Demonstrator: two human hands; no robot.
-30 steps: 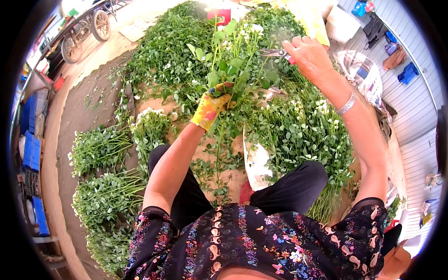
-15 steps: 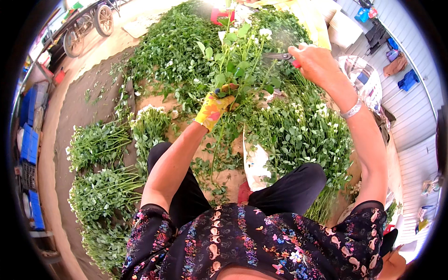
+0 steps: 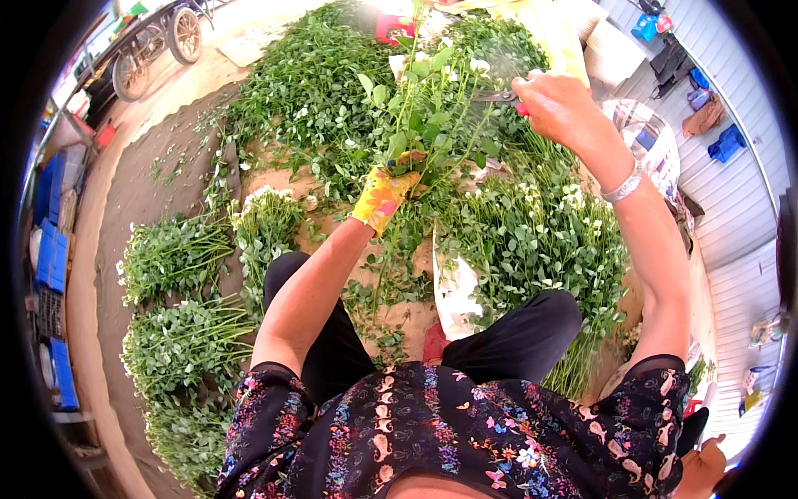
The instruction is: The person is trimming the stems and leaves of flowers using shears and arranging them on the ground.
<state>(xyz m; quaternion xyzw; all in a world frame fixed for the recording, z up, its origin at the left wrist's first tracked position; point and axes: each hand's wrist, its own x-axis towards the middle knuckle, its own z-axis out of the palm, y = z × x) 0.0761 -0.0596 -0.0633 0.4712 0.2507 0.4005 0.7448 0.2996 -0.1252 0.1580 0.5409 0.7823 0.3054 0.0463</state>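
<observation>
My left hand (image 3: 386, 198), in a yellow glove with a flower pattern, is wrapped round a small bunch of leafy stems with white blooms (image 3: 426, 116). The bunch stands nearly upright in front of me. Bare and a little higher, my right hand (image 3: 559, 106) grips red-handled scissors (image 3: 496, 96). Their blades point left toward the bunch's upper stems; I cannot tell whether they touch any. Cut flowers (image 3: 540, 241) with white tips lie in a thick pile beside my right knee.
A large heap of leafy stems (image 3: 307, 83) spreads ahead. Sorted bunches (image 3: 179, 258) lie on a dark ground sheet (image 3: 125, 200) at left. Blue crates (image 3: 51, 249) line the left edge. A wheeled cart (image 3: 158, 37) stands far left, and a corrugated wall (image 3: 740, 224) rises at right.
My left hand and the bunch have shifted slightly to the right. My right hand and the scissors have stayed almost in place.
</observation>
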